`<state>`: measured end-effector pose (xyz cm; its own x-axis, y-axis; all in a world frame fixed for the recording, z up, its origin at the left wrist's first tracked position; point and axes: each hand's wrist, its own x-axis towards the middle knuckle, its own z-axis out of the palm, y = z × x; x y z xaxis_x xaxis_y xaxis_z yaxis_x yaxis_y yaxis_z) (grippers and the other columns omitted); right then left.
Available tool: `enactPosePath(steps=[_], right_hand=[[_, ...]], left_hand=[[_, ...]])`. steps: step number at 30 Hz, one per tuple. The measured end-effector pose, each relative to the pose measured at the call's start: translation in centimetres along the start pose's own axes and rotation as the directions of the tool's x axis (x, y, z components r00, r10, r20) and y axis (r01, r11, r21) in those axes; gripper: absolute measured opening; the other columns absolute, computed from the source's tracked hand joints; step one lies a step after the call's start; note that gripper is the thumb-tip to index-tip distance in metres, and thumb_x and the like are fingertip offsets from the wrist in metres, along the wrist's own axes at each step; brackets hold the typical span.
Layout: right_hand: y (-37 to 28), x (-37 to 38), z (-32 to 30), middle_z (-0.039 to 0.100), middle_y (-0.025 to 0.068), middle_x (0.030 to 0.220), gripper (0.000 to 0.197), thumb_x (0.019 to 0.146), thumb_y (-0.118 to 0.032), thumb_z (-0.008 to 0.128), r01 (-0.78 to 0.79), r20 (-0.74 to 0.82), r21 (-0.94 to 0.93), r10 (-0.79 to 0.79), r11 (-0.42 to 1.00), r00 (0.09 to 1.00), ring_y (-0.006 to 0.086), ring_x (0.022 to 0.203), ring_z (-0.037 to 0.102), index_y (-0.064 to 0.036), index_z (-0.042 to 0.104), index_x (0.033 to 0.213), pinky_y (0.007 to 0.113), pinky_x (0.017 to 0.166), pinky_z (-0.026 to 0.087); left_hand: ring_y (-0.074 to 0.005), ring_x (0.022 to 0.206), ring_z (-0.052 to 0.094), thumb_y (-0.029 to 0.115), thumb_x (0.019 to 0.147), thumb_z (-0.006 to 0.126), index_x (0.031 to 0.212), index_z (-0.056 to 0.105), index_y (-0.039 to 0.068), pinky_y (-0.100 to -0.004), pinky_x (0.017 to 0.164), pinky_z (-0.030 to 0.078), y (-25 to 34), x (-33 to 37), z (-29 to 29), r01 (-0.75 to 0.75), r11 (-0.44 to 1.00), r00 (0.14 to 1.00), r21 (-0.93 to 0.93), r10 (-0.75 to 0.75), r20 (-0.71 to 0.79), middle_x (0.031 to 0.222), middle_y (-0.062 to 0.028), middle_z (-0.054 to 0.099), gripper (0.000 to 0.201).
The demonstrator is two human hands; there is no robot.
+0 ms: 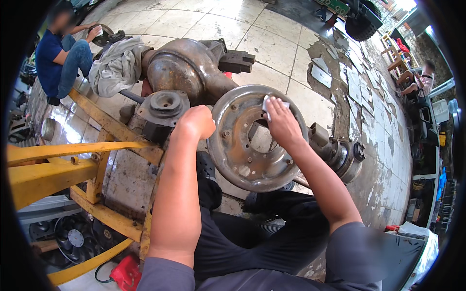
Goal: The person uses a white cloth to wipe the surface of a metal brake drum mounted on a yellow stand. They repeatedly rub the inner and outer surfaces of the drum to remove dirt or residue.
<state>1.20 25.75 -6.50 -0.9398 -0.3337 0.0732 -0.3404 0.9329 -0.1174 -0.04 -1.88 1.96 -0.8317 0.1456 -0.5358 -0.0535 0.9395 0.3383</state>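
Observation:
A round, worn metal plate (233, 154), with a large centre hole and several smaller holes, stands tilted in front of my knees; it looks like a brake backing plate. At its left edge my left hand (196, 123) is closed on the rim, the fingertips hidden behind the fist. My right hand (282, 121) presses a small folded white piece (266, 105), cloth or abrasive paper, against the plate's upper right face. Beyond the plate lies a big rusty axle housing (182, 68) with a grey rag (116, 65) over its left end.
To my left runs a yellow steel frame (53, 179), with a flanged metal part (167, 104) beside it. A hub assembly (347, 157) sits right of the plate. One person (53, 58) crouches at far left, another (422, 80) sits at far right. Broken tiles (359, 82) litter the floor.

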Motion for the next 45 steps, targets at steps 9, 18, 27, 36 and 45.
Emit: enactPosePath(steps=[9, 18, 27, 36, 45], right_hand=[[-0.6, 0.3, -0.7, 0.039, 0.0236, 0.156, 0.053, 0.097, -0.007, 0.044, 0.001, 0.039, -0.037, 0.0, 0.999, 0.999, 0.0345, 0.147, 0.036, 0.0035, 0.04, 0.148, 0.046, 0.121, 0.031], [-1.7, -0.1, -0.5, 0.038, 0.0223, 0.157, 0.051, 0.098, -0.007, 0.042, 0.038, 0.074, -0.04, -0.035, 0.998, 0.997, 0.0338, 0.148, 0.035, 0.0027, 0.04, 0.148, 0.044, 0.122, 0.029], [-2.3, -0.4, 0.2, 0.04, 0.0215, 0.156, 0.053, 0.097, -0.005, 0.041, 0.083, 0.058, -0.068, -0.079, 0.994, 0.995, 0.0324, 0.148, 0.034, 0.0013, 0.039, 0.149, 0.045, 0.123, 0.028], [-1.9, 0.0, -0.2, 0.038, 0.0227, 0.157, 0.053, 0.096, -0.004, 0.041, 0.063, 0.083, -0.035, -0.06, 0.997, 0.995, 0.0341, 0.148, 0.035, 0.0023, 0.039, 0.149, 0.046, 0.123, 0.027], [-2.6, -0.7, -0.9, 0.037, 0.0223, 0.157, 0.052, 0.098, -0.008, 0.041, 0.072, 0.107, -0.004, -0.071, 0.997, 0.992, 0.0333, 0.147, 0.035, 0.0006, 0.04, 0.15, 0.046, 0.122, 0.028]], left_hand=[[-0.0398, 0.111, 0.065, 0.015, 0.09, 0.06, 0.111, 0.073, 0.001, -0.0452, 0.094, 0.054, 0.3, 0.0, -0.1, 0.022, 1.0, 1.0, -0.022, -0.022, -0.014, 0.116, -0.024, 0.068, 0.028], [-0.0402, 0.111, 0.065, 0.012, 0.088, 0.06, 0.11, 0.073, 0.001, -0.0456, 0.094, 0.053, 0.3, 0.3, 0.0, 0.002, 1.0, 1.0, -0.02, -0.002, -0.016, 0.116, -0.0248, 0.068, 0.028], [-0.04, 0.109, 0.066, 0.011, 0.087, 0.058, 0.109, 0.073, 0.0, -0.0459, 0.093, 0.054, 0.1, 0.4, 0.1, 0.008, 0.999, 1.0, -0.038, -0.009, -0.018, 0.115, -0.0249, 0.068, 0.028], [-0.0394, 0.109, 0.066, 0.01, 0.087, 0.059, 0.109, 0.073, 0.001, -0.0457, 0.093, 0.054, -0.1, 0.2, 0.1, 0.033, 0.998, 0.999, -0.046, -0.035, -0.028, 0.115, -0.0244, 0.068, 0.028], [-0.038, 0.117, 0.061, 0.024, 0.095, 0.061, 0.114, 0.07, 0.001, -0.0439, 0.101, 0.048, -0.1, -0.1, -0.2, 0.036, 0.999, 0.999, -0.022, -0.035, 0.02, 0.121, -0.0218, 0.067, 0.031]])
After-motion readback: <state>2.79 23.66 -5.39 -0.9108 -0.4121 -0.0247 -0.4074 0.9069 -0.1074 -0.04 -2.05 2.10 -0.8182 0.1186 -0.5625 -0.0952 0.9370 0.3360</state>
